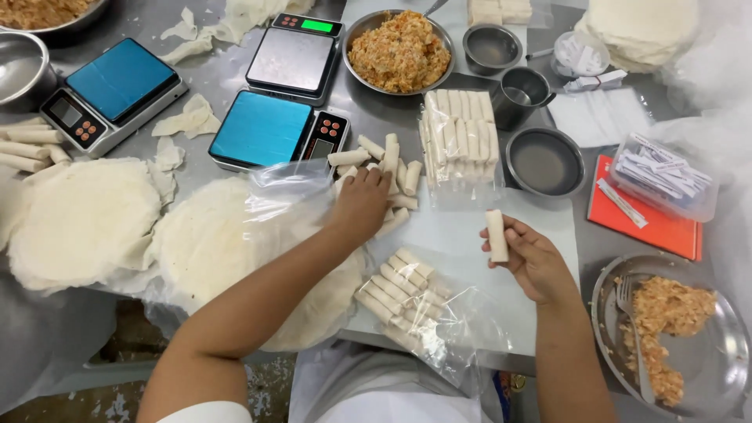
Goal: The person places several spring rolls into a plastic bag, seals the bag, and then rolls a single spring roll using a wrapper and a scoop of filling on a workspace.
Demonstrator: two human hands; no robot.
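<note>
Spring rolls are the thing being handled at this steel table. One spring roll [496, 235] is held in the right hand [533, 262], pinched between thumb and fingertips, with its long axis standing nearly upright and leaning slightly away from the person. The fingers are closed on it only as far as the roll's thickness; the rest of the hand is loosely curled.

The left hand [360, 202] is stretched forward and laid palm down on the loose pile of rolls [388, 176], which lies beside the blue scale [270, 129]. Whether a roll is already gripped under this hand cannot be told, because the fingers are hidden by the back of the hand.

The pile is touched by the left hand, while the right hand is well apart from it, to the right and nearer to the body. The rolls in the pile are pointing in mixed directions, many with the long axis running away from the person.

Below and between the two hands, an open plastic bag of rolls [399, 294] is lying, with its rolls side by side and slanted. A full bag of rolls [460, 137] rests behind the pile, near the bowl of filling [399, 51]. Round wrappers [82, 219] are spread at the left.
</note>
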